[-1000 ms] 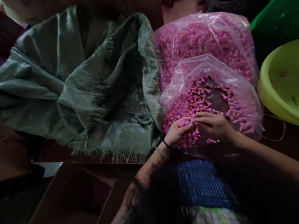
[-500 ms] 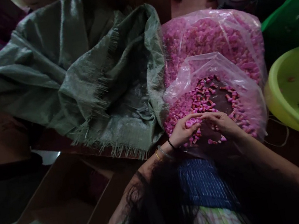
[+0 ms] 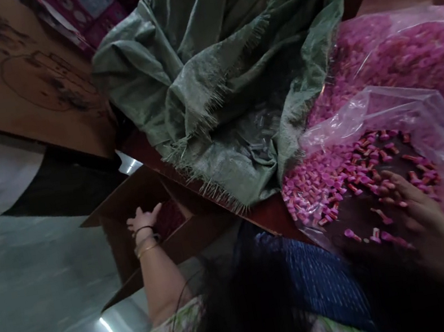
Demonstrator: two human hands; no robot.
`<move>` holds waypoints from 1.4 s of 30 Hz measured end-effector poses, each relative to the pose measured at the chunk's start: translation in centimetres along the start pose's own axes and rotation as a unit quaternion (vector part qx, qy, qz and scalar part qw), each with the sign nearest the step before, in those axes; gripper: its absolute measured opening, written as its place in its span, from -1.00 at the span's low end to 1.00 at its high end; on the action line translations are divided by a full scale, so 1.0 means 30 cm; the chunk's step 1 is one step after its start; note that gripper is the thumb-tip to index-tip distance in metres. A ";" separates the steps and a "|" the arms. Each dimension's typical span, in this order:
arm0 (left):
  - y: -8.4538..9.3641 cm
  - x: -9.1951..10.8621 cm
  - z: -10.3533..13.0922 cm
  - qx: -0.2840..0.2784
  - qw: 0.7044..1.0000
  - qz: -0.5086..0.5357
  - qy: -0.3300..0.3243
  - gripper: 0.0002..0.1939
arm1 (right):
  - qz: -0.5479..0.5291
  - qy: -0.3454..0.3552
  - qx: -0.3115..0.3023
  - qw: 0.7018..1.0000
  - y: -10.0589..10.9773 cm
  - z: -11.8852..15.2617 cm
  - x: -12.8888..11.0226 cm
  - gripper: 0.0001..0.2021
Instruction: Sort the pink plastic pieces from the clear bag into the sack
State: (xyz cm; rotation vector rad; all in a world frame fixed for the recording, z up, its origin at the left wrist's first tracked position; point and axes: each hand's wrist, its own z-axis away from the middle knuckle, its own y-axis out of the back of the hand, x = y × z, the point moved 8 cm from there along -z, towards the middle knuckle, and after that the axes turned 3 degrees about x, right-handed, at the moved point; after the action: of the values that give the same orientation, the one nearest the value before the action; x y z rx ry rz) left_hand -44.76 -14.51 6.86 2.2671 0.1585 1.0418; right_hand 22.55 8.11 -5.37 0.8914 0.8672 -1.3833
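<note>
My left hand (image 3: 145, 219) is over an open cardboard box (image 3: 120, 247), its fingers spread and nothing seen in them. Inside the box, dark pink contents (image 3: 171, 219) show dimly. My right hand (image 3: 412, 201) rests at the mouth of a clear plastic bag (image 3: 426, 107), its fingers curled and slightly blurred among small pink pieces with reddish stems (image 3: 312, 190). Whether it grips one cannot be made out. A few loose pink pieces (image 3: 381, 215) lie on the dark surface beside that hand.
A green woven sack (image 3: 201, 95) with frayed edges lies left of the bag, clear pieces (image 3: 259, 131) in its opening. A large cardboard carton (image 3: 18, 81) stands at the upper left. The bag's rear part bulges with pink pieces (image 3: 412, 52).
My hands were together over the pink pieces, with several in the left. The left has swung to the box and opened; the right stays at the pieces. The view has turned left.
</note>
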 end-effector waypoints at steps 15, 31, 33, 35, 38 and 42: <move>-0.959 0.839 0.264 -0.360 0.908 -0.035 -0.212 -0.80 | 0.010 -0.001 -0.017 1.000 -0.104 0.124 -0.011 -0.60; -0.791 1.085 0.797 -0.632 0.683 0.325 -0.171 -0.72 | 0.259 0.352 -0.137 0.889 -0.386 0.290 -0.201 -0.69; -0.769 1.085 0.787 -0.608 0.705 0.320 -0.177 -0.72 | 0.221 0.344 -0.161 0.898 -0.395 0.291 -0.172 -0.67; -0.741 1.103 0.789 -0.580 0.731 0.322 -0.160 -0.71 | 0.167 0.325 -0.164 0.916 -0.393 0.281 -0.154 -0.67; -0.720 1.150 0.811 -0.578 0.729 0.340 -0.140 -0.71 | 0.137 0.275 -0.167 0.937 -0.371 0.251 -0.144 -0.71; -0.809 1.099 0.650 -0.516 0.762 0.389 -0.031 -0.74 | 0.029 0.147 -0.074 0.986 -0.224 0.153 -0.151 -0.72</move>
State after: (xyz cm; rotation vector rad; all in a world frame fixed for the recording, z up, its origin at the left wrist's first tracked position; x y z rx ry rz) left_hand -4.80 6.72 4.20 1.2615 -1.1991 1.0216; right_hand 15.73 5.94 0.58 1.0111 1.1436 -1.1375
